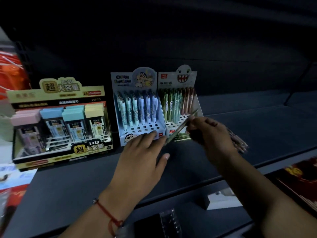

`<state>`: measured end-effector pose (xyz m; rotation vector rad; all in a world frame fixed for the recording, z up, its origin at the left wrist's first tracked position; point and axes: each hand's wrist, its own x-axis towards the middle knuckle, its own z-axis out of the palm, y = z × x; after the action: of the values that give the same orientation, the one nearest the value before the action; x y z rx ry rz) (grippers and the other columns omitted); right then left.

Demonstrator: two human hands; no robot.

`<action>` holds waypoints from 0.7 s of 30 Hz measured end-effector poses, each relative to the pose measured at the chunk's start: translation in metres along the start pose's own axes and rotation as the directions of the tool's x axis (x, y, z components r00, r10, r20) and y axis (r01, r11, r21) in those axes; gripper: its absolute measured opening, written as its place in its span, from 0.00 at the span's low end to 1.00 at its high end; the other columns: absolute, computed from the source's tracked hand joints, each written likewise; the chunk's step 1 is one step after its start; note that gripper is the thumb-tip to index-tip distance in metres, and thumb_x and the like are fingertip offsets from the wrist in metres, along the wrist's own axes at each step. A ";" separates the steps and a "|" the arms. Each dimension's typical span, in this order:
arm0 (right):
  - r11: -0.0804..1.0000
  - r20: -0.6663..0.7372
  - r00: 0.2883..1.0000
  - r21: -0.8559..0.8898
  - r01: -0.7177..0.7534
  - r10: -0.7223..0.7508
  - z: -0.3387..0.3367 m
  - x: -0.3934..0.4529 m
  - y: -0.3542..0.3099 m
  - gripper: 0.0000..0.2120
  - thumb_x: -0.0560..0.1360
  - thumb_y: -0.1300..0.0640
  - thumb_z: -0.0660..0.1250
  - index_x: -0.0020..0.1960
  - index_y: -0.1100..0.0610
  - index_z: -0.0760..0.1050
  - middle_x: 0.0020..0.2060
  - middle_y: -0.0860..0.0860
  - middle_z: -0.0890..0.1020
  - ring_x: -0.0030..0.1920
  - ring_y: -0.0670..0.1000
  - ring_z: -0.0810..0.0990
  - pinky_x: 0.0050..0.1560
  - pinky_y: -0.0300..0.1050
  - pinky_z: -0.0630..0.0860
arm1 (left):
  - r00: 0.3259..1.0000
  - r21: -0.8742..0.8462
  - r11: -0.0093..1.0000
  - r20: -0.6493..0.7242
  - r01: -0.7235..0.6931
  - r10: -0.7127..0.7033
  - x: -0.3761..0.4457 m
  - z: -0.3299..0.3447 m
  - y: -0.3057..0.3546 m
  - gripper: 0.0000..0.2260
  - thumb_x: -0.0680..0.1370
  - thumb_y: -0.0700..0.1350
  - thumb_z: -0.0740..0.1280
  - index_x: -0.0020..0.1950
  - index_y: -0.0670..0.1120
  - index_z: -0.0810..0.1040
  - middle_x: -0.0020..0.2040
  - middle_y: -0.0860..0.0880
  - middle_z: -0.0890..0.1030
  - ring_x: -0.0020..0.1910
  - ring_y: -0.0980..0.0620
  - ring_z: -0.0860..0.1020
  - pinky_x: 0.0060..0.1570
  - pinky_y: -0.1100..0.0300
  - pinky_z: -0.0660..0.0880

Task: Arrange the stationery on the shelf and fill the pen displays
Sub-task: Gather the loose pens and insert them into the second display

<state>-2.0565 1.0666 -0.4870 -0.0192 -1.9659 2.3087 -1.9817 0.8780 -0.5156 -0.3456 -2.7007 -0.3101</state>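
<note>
Two pen displays stand side by side on the dark shelf [257, 127]: a blue cartoon display [137, 107] and a white monster-face display [178, 100], both with pens in the back rows and bare holes in front. My right hand [211, 134] grips a bundle of brownish pens [239, 143], and its fingertips pinch a green pen [181, 126] slanting over the white display's front. My left hand [140, 152] lies with straight fingers at the blue display's front edge. Its fingers touch the green pen's lower end, with the thumb held apart.
A large gold-and-black box of pastel lead cases [60, 124] stands left of the blue display. Red packets [12, 73] hang at the far left. Red-printed items [301, 177] lie on the lower right. A lower shelf edge [188, 191] runs below my arms.
</note>
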 end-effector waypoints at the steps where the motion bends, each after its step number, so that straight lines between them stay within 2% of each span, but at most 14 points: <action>1: 1.000 -0.038 0.999 -0.010 0.026 -0.026 -0.002 0.005 -0.004 0.06 0.76 0.55 0.71 0.44 0.58 0.82 0.37 0.52 0.83 0.36 0.46 0.81 0.36 0.38 0.77 | 0.999 0.028 1.000 0.034 -0.001 0.000 0.000 -0.001 0.002 0.25 0.80 0.60 0.51 0.75 0.52 0.67 0.74 0.49 0.69 0.71 0.47 0.69 0.69 0.51 0.63; 3: 0.996 -0.093 0.992 -0.022 0.082 -0.084 -0.004 0.015 -0.013 0.06 0.77 0.56 0.71 0.45 0.58 0.82 0.37 0.52 0.84 0.38 0.47 0.82 0.37 0.38 0.78 | 0.992 0.030 1.000 0.122 0.005 -0.009 0.000 0.000 0.002 0.29 0.81 0.63 0.48 0.80 0.53 0.52 0.80 0.47 0.52 0.78 0.45 0.52 0.75 0.49 0.48; 4: 0.993 -0.105 0.988 -0.038 0.113 -0.117 -0.003 0.020 -0.018 0.05 0.77 0.56 0.70 0.46 0.59 0.82 0.38 0.52 0.84 0.39 0.47 0.83 0.39 0.38 0.78 | 0.986 0.028 0.999 0.165 0.016 -0.021 -0.001 0.002 0.001 0.31 0.81 0.65 0.47 0.80 0.54 0.44 0.81 0.48 0.43 0.79 0.46 0.44 0.76 0.49 0.42; 6: 0.979 -0.107 0.977 -0.108 0.174 -0.185 0.001 0.031 -0.024 0.04 0.77 0.58 0.71 0.47 0.59 0.81 0.39 0.52 0.85 0.40 0.47 0.84 0.41 0.39 0.80 | 0.982 0.054 0.998 0.188 0.015 -0.024 -0.002 0.003 -0.001 0.33 0.80 0.67 0.45 0.80 0.54 0.38 0.79 0.49 0.36 0.78 0.47 0.37 0.76 0.48 0.39; 11: 0.889 -0.077 0.926 -0.318 0.329 -0.370 0.018 0.053 -0.031 0.01 0.76 0.57 0.71 0.47 0.55 0.81 0.39 0.50 0.85 0.38 0.45 0.84 0.40 0.40 0.82 | 0.981 0.054 0.998 0.189 0.024 -0.034 -0.003 0.006 -0.004 0.33 0.79 0.67 0.45 0.80 0.55 0.39 0.79 0.49 0.36 0.78 0.47 0.37 0.76 0.47 0.40; 15: 0.829 0.026 0.927 -0.437 0.348 -0.375 0.027 0.067 -0.016 0.04 0.77 0.56 0.71 0.45 0.55 0.81 0.38 0.51 0.84 0.37 0.49 0.82 0.38 0.45 0.80 | 0.981 0.043 0.998 0.188 0.035 -0.042 -0.001 0.005 -0.005 0.33 0.80 0.67 0.45 0.80 0.55 0.39 0.80 0.49 0.37 0.78 0.47 0.39 0.77 0.47 0.41; 21: 0.747 0.056 0.907 -0.547 0.377 -0.417 0.029 0.079 0.000 0.08 0.77 0.54 0.71 0.41 0.55 0.81 0.33 0.49 0.83 0.31 0.42 0.78 0.31 0.36 0.71 | 0.983 0.022 0.999 0.175 0.049 -0.052 -0.001 0.002 -0.006 0.33 0.80 0.66 0.47 0.80 0.54 0.40 0.80 0.49 0.40 0.79 0.47 0.41 0.77 0.49 0.42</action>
<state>-2.1374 1.0448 -0.4770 0.2463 -2.2546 1.4110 -1.9831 0.8726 -0.5188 -0.3125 -2.8872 -0.2826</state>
